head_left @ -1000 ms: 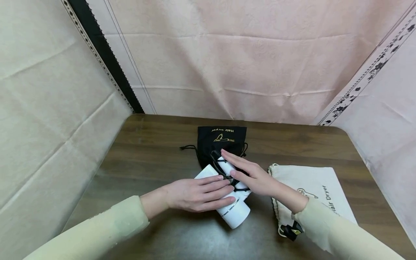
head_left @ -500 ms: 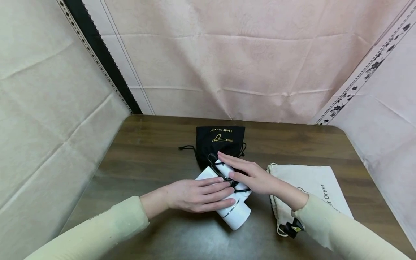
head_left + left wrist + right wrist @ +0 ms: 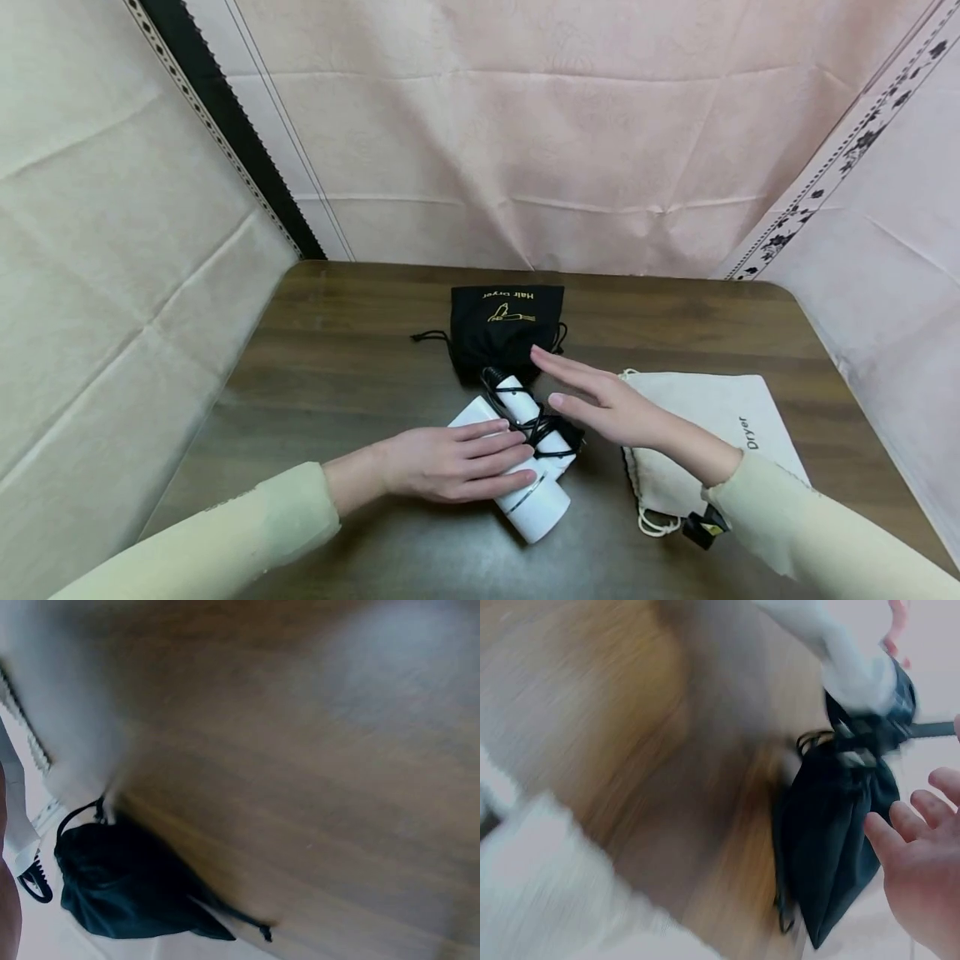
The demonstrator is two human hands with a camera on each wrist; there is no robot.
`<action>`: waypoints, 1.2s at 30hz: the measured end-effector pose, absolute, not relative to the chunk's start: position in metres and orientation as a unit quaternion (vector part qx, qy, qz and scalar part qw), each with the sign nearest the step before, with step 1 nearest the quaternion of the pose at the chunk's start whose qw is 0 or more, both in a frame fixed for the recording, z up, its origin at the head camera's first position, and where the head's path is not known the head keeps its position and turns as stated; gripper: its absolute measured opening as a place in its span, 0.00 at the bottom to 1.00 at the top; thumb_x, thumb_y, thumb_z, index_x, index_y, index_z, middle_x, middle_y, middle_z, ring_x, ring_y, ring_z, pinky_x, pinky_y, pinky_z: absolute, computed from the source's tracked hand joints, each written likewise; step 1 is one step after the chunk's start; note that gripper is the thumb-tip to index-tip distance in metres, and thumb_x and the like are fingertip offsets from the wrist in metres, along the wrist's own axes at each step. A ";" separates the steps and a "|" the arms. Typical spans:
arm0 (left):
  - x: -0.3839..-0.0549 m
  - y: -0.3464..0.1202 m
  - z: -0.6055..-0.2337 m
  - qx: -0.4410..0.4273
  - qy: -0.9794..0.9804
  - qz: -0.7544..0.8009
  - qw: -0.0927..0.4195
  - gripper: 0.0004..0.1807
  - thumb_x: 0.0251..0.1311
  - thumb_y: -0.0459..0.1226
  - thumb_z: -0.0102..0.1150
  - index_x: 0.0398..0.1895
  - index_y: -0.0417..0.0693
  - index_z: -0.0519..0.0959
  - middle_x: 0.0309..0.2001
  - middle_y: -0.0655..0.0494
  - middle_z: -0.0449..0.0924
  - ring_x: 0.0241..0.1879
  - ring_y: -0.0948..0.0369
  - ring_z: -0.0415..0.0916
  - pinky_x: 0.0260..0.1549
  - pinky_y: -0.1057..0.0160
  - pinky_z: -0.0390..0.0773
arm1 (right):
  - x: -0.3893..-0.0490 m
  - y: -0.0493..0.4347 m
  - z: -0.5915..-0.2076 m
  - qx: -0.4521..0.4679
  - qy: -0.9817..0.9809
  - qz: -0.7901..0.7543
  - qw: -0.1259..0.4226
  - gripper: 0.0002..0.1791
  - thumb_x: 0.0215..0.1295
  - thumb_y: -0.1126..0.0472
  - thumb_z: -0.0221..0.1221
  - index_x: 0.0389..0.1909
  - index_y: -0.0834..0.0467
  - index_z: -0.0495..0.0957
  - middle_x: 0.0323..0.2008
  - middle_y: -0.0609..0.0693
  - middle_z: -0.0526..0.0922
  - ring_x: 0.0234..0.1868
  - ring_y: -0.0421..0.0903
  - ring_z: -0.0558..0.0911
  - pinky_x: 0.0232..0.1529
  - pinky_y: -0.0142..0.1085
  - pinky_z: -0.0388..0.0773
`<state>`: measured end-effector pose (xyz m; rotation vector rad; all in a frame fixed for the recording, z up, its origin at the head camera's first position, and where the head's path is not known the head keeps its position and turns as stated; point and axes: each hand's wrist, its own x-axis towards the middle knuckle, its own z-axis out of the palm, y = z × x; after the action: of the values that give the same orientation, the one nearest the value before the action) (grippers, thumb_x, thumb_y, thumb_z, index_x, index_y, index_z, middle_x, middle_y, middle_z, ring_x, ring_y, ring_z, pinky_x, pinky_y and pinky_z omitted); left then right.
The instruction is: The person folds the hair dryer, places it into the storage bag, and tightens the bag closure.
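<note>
A white hair dryer (image 3: 538,510), folded, lies aslant on the table in the head view. Its black cord (image 3: 534,430) is wound around the handle. Across its body rests my left hand (image 3: 465,463), fingers extended and thumb not visible. My right hand (image 3: 600,404) is spread just right of the handle, apart from it, fingers straight and holding nothing. Behind the dryer lies a black drawstring pouch (image 3: 506,329) with gold "Hair Dryer" print. The right wrist view has the pouch (image 3: 832,832) beside my fingers (image 3: 907,821).
A cream drawstring bag (image 3: 705,417) with "Dryer" lettering lies on the right, partly beneath my right forearm. The brown wooden table (image 3: 337,350) meets a pale curtain (image 3: 487,167) at its back edge. Pale cloth also hangs at both sides.
My right hand has come off the dryer's handle and moved right, uncovering the wound cord. The left hand stays on the dryer, which appears slightly lower in the head view.
</note>
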<state>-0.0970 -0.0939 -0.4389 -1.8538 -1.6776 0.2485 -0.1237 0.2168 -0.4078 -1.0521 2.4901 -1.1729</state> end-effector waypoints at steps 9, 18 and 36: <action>-0.097 -0.095 -0.451 -0.712 -0.658 0.089 0.228 0.28 0.84 0.41 0.46 0.82 0.46 0.64 0.77 0.45 0.71 0.77 0.51 0.68 0.79 0.50 0.61 | -0.124 0.248 -0.413 -0.304 0.880 -0.353 0.087 0.32 0.84 0.52 0.55 0.84 0.49 0.62 0.83 0.50 0.62 0.82 0.55 0.63 0.75 0.63 0.65; -0.104 -0.097 -0.460 -0.712 -0.667 0.087 0.200 0.27 0.85 0.44 0.43 0.82 0.48 0.64 0.78 0.46 0.69 0.78 0.52 0.65 0.80 0.51 0.59 | -0.119 0.264 -0.418 -0.311 0.899 -0.303 0.059 0.33 0.83 0.51 0.56 0.84 0.49 0.61 0.83 0.54 0.61 0.80 0.60 0.65 0.74 0.66 0.65; -0.107 -0.111 -0.460 -0.705 -0.679 0.137 0.150 0.31 0.84 0.43 0.48 0.85 0.50 0.59 0.81 0.47 0.63 0.81 0.53 0.59 0.80 0.52 0.60 | -0.106 0.292 -0.428 -0.266 0.938 -0.218 0.037 0.35 0.80 0.47 0.60 0.82 0.55 0.65 0.81 0.58 0.64 0.80 0.61 0.65 0.73 0.64 0.67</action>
<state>-0.1072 -0.1107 -0.4597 -2.0265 -1.9517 0.3947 -0.1061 0.2917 -0.4282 -0.8156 2.8799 -0.6681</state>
